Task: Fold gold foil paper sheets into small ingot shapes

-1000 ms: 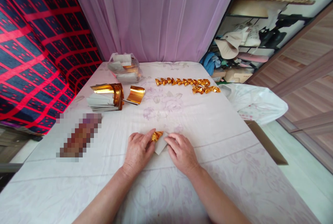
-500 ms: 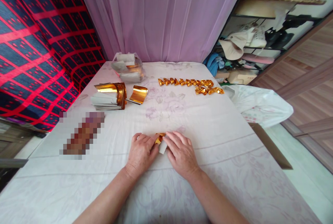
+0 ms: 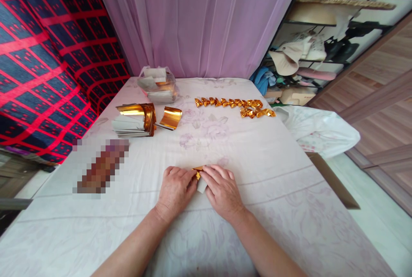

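A desk (image 3: 257, 157) covered with a pale floral cloth is seen from above, with two bare forearms reaching in from the six o'clock edge. The left hand (image 3: 175, 191) and the right hand (image 3: 222, 191) are laid knuckles-up, side by side, just below the middle of the view. Between their fingertips a small piece of gold foil paper (image 3: 198, 173) is pinched, its white underside showing below the gold. Both hands are curled loosely, fingers bent onto the paper and pressed down against the cloth; the thumbs are hidden.

At about eleven o'clock from the hands, well apart, a stack of gold foil sheets (image 3: 133, 119) is set, with one curled gold sheet (image 3: 170, 117) just beside it at its three o'clock. Farther at eleven o'clock, a clear plastic bag of paper (image 3: 157, 85) is placed near the purple curtain (image 3: 196, 19). At one o'clock, a row of folded gold pieces (image 3: 233, 105) is lined up across the cloth. A white plastic bag (image 3: 318, 129) is draped over the desk edge at two o'clock. A blurred patch is seen at nine o'clock.
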### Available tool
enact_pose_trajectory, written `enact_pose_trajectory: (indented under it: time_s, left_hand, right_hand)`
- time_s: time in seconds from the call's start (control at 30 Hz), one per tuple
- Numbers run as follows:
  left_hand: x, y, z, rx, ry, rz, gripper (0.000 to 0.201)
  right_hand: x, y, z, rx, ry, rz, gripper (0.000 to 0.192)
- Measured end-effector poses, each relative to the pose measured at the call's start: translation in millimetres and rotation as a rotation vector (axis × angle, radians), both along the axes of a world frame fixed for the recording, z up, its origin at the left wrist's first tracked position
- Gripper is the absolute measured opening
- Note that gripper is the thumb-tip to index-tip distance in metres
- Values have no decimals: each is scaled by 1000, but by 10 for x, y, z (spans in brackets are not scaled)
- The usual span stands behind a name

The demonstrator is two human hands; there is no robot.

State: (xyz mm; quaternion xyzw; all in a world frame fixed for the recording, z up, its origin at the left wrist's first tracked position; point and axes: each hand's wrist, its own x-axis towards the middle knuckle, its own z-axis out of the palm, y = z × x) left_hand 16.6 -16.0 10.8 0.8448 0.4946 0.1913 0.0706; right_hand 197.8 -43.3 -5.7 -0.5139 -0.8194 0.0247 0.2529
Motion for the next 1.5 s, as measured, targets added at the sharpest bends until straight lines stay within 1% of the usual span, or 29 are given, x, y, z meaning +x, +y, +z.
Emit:
enact_pose_trajectory:
  time_s: [0.13, 0.23, 0.37, 0.5, 0.57, 0.73, 0.8, 0.97, 1.2, 1.37, 1.5]
  left_hand:
    - [-14, 2, -39, 48, -21, 29, 22]
    - [-29, 8, -79, 80, -28, 11, 28]
    - [-50, 15, -114, 30, -21, -44, 27]
    - [-56, 5, -103, -11, -14, -41, 28]
    - [-52, -7, -91, -10, -4, -30, 29]
    - [-42, -38, -66, -2, 10, 8, 28]
    - [-44, -43, -57, -7, 9, 14, 28]
    - [-56, -40, -56, -31, -4, -1, 28]
    - [-93, 13, -129, -25, -13, -64, 30]
    - [-125, 54, -142, -65, -9, -98, 31]
    - [-128, 67, -148, -69, -28, -98, 30]
  right_hand:
    - [6, -2, 0, -6, 6, 1, 45]
    - [13, -4, 3, -4, -1, 7, 45]
    - [19, 2, 3, -9, 3, 22, 49]
    - [26, 6, -2, -19, 9, 34, 48]
    - [35, 1, -6, -13, 10, 42, 45]
    - [73, -17, -16, 38, 24, 66, 28]
    - [88, -23, -19, 49, 23, 76, 25]
    - [124, -31, -19, 73, 20, 102, 23]
    - [129, -29, 8, 103, 44, 147, 14]
    - [111, -16, 1, 42, 80, 146, 12]
    - [106, 10, -32, -28, 147, 87, 11]
